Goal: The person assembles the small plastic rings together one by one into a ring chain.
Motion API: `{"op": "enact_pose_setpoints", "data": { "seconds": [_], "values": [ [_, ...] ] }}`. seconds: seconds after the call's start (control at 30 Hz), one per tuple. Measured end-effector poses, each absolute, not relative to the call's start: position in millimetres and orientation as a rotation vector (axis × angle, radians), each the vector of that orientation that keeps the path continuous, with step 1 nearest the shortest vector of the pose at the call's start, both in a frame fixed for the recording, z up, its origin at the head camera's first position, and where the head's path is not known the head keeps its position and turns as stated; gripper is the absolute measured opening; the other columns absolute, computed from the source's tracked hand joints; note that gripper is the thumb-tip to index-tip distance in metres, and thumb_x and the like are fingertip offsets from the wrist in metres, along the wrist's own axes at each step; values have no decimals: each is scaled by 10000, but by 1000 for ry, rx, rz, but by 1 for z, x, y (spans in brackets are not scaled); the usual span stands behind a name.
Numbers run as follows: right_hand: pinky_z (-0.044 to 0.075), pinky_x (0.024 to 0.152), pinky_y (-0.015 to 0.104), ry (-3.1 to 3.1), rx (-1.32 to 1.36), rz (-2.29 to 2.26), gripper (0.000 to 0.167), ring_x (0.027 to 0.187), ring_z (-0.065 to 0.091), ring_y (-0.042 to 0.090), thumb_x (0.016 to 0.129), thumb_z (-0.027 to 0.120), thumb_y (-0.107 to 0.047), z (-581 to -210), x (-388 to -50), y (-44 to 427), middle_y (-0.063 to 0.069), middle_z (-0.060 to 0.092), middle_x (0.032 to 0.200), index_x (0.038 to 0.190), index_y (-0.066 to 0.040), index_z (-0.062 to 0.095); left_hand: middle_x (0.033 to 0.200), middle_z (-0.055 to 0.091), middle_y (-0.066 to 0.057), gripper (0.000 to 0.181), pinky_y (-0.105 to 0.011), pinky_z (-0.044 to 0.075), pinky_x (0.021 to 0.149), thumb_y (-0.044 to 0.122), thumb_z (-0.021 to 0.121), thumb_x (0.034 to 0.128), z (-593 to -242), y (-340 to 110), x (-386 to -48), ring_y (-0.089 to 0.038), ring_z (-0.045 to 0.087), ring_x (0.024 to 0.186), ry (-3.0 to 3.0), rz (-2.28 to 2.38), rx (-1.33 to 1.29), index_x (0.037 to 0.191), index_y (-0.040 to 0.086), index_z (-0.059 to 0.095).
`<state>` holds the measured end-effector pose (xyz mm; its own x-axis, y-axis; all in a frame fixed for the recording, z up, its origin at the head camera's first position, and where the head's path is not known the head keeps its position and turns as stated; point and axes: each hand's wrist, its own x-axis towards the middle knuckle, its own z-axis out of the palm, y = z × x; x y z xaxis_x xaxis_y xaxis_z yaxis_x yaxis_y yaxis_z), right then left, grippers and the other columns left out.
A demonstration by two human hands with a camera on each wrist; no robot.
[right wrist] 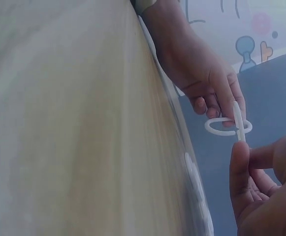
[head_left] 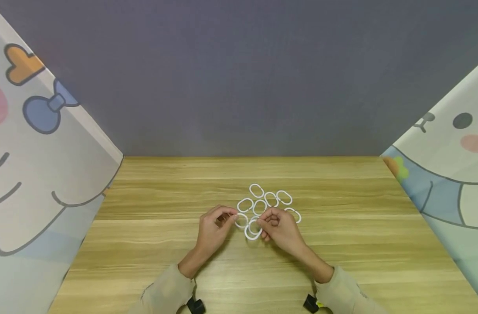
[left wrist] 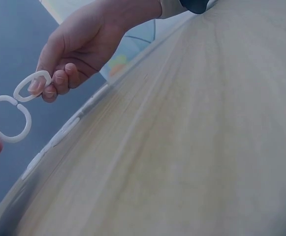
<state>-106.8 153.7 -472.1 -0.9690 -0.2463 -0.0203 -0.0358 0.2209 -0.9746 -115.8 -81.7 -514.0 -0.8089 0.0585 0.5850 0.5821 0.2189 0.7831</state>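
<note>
Two white oval rings are held up off the wooden table, meeting at the small gap in one of them. My left hand [head_left: 214, 231] pinches the left white ring [head_left: 241, 220] between thumb and fingertips. Between thumb and index finger, my right hand [head_left: 283, 228] pinches the right white ring [head_left: 251, 236]. In the left wrist view the left ring [left wrist: 28, 124] touches the right ring [left wrist: 20, 92] near its gap. The right wrist view shows the left ring [right wrist: 214, 132] nearly flat and the right ring [right wrist: 238, 115] upright; whether they are linked I cannot tell.
Several more white rings [head_left: 244, 199] lie on the wooden table [head_left: 156, 248] just beyond and between the hands, one of them [head_left: 298, 212] to the right of my right hand. A grey panel [head_left: 246, 78] stands behind, with cartoon-printed panels at both sides.
</note>
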Motion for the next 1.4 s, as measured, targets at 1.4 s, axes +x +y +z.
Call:
{"op": "enact_pose_setpoints", "data": {
  "seconds": [1.4],
  "values": [
    [655, 634, 305, 2281, -174, -2066, 115, 660, 732, 130, 1031, 705, 86, -472, -104, 151, 337, 708, 941, 1115, 162, 722, 939, 793, -27, 169, -308, 564, 649, -41, 850, 922, -513, -82, -112, -124, 670, 789, -2133, -1542, -695, 996, 105, 807]
  ]
}}
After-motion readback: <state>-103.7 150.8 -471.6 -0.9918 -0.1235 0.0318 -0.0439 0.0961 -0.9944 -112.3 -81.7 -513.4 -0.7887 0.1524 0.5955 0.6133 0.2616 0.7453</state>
